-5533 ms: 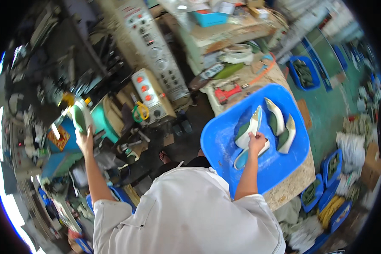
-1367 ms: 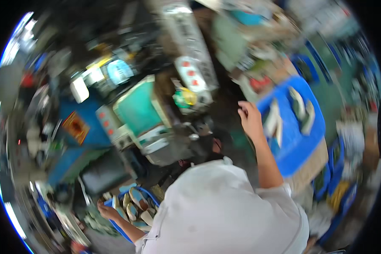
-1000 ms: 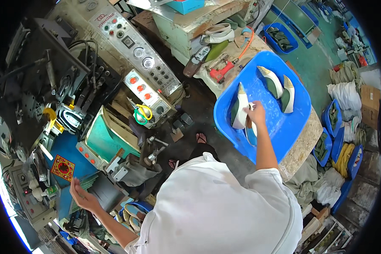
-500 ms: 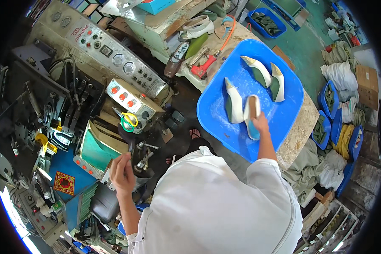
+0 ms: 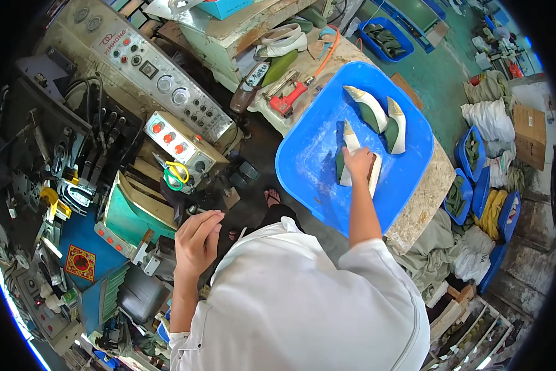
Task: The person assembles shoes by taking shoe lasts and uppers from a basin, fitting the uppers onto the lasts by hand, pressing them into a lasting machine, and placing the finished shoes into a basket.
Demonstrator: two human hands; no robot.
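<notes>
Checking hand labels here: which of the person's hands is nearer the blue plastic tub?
Right. The right hand is inside the blue tub, over a white-and-green shoe; the left hand is outside, off to its left.

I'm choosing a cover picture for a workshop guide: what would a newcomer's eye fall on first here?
The big blue tub on the table at right, with the right hand among its white-and-green shoes. Next come the red-handled tool beside the tub, and the yellow-and-green scissors by the red-buttoned control box at left.
</notes>
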